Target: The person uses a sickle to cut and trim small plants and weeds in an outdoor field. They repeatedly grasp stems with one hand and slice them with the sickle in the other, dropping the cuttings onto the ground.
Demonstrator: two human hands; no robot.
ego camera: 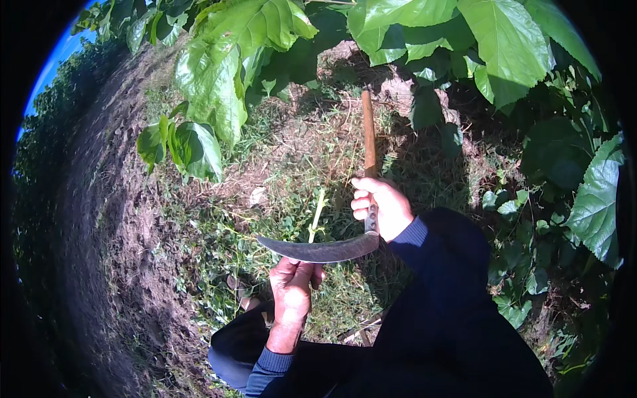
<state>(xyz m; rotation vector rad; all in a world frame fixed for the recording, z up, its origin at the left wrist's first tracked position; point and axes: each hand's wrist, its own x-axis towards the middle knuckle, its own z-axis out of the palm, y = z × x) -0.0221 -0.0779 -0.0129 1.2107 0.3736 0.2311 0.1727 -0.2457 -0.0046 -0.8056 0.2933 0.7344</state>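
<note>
My right hand [382,205] grips the wooden handle of a sickle [326,250] near its riveted metal socket. The handle's far end points away from me, and the curved steel blade extends left across the view. Just below the blade, my left hand [292,288] has its fingers bent together at the lower end of a pale green plant stem [317,215]. The stem passes behind the blade and stands out above it, with small stubs along its side. The blade covers part of the stem and the left fingertips, so whether they touch the blade cannot be told.
Large green leaves [214,89] hang across the top, with more leafy growth [594,204] at the right. Grass and low weeds [219,224] cover the ground below. Bare tilled soil [124,248] lies at the left. My dark-clothed legs are at the bottom.
</note>
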